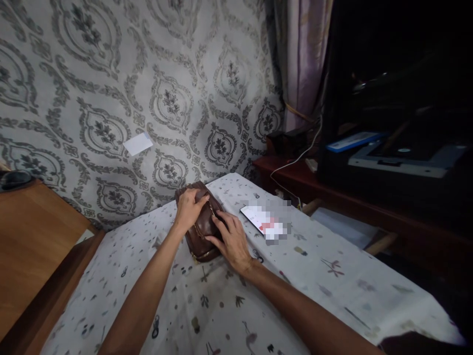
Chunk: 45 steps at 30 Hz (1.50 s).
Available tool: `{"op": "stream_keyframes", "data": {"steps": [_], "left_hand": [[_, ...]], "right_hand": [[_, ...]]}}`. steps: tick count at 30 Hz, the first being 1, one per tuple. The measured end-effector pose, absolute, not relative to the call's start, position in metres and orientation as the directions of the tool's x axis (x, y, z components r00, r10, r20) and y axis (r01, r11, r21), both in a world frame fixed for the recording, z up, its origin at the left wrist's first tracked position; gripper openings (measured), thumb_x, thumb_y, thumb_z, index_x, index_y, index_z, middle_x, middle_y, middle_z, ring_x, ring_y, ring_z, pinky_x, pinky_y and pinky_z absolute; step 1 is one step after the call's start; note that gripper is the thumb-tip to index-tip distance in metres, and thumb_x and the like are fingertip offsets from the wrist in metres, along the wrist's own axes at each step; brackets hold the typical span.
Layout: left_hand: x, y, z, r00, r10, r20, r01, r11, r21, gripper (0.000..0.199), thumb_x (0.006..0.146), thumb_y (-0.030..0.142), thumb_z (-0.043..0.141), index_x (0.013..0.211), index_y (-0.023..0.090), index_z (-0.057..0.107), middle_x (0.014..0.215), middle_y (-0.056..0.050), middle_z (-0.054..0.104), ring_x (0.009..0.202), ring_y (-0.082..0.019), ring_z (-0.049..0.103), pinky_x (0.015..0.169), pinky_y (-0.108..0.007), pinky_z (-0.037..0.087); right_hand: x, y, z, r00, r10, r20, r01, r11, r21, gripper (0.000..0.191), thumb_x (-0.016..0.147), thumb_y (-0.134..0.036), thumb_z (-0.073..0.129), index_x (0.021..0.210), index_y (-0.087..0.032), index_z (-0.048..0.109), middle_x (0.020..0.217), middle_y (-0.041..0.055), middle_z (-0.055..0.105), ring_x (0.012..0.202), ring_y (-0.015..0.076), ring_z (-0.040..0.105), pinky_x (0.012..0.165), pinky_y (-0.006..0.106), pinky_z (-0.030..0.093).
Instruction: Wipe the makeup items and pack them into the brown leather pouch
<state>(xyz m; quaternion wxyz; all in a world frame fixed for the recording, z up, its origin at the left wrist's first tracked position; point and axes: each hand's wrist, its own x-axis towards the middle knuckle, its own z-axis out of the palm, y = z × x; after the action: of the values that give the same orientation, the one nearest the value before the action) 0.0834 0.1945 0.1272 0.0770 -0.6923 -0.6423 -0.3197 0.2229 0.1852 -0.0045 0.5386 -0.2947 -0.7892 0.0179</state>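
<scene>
A brown leather handbag (207,227) with gold-coloured zips and a thin chain lies on the printed white cloth, close to the wall. Over its far left part bends my left hand (190,207), closed on the leather near the top, with the thumb toward the chain. My right hand (234,241) rests against the right side. Its thumb and fingers are apart, and the fingertips touch the bag near the chain. The undersides of my left fingers are hidden. Right of the bag, a phone (260,221) lies face up with its screen lit and partly blurred out.
The patterned cloth (207,315) covers the surface under the bag. A wooden panel (33,236) borders it at the left. A patterned wall with a white paper (138,144) rises behind. At right stand a dark red shelf (288,172), a white cable (295,160) and stacked items.
</scene>
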Motion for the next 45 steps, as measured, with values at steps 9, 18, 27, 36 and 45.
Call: {"op": "stream_keyframes", "data": {"steps": [9,18,27,36,45], "left_hand": [[0.085,0.185,0.130,0.053,0.867,0.495,0.885,-0.271,0.380,0.013,0.084,0.024,0.065,0.074,0.017,0.067,0.078,-0.002,0.069,0.078,-0.018,0.062,0.076,-0.028,0.046],[0.061,0.172,0.138,0.045,0.860,0.509,0.872,-0.282,0.401,0.012,0.084,0.027,0.063,0.091,0.019,0.070,0.094,-0.005,0.072,0.092,-0.022,0.063,0.083,-0.032,0.047],[0.031,0.154,0.125,-0.018,0.853,0.522,0.917,-0.194,0.349,0.015,0.087,0.028,0.059,0.087,0.018,0.069,0.085,-0.003,0.068,0.076,-0.017,0.061,0.070,-0.027,0.047],[0.039,0.151,0.126,-0.035,0.837,0.546,0.967,-0.109,0.228,0.020,0.088,0.023,0.058,0.069,0.019,0.058,0.075,0.000,0.061,0.071,-0.016,0.057,0.064,-0.026,0.043],[0.042,0.149,0.130,-0.013,0.843,0.537,0.995,-0.044,0.093,0.020,0.091,0.028,0.056,0.072,0.021,0.055,0.078,-0.003,0.062,0.078,-0.021,0.059,0.071,-0.031,0.042]], "right_hand": [[0.225,0.187,0.000,-0.225,0.460,0.859,0.410,0.845,-0.344,0.049,0.091,-0.047,0.059,0.128,-0.015,0.057,0.123,0.0170,0.061,0.114,0.0312,0.052,0.093,0.049,0.050],[0.236,0.193,-0.002,-0.328,0.362,0.873,0.326,0.910,-0.255,0.054,0.094,-0.043,0.057,0.141,-0.017,0.047,0.131,0.0172,0.057,0.121,0.0334,0.047,0.097,0.056,0.048],[0.224,0.191,-0.003,-0.212,0.406,0.889,0.305,0.892,-0.334,0.052,0.092,-0.040,0.061,0.139,-0.021,0.050,0.122,0.0143,0.061,0.113,0.0308,0.051,0.094,0.051,0.051],[0.226,0.176,0.004,-0.323,0.363,0.874,0.439,0.876,-0.202,0.037,0.095,-0.027,0.056,0.132,-0.024,0.059,0.139,0.0168,0.050,0.126,0.0328,0.044,0.098,0.054,0.041],[0.214,0.175,0.001,-0.364,0.331,0.871,0.483,0.867,-0.127,0.029,0.098,-0.027,0.054,0.124,-0.029,0.064,0.132,0.0078,0.064,0.124,0.0253,0.050,0.105,0.051,0.029]]}}
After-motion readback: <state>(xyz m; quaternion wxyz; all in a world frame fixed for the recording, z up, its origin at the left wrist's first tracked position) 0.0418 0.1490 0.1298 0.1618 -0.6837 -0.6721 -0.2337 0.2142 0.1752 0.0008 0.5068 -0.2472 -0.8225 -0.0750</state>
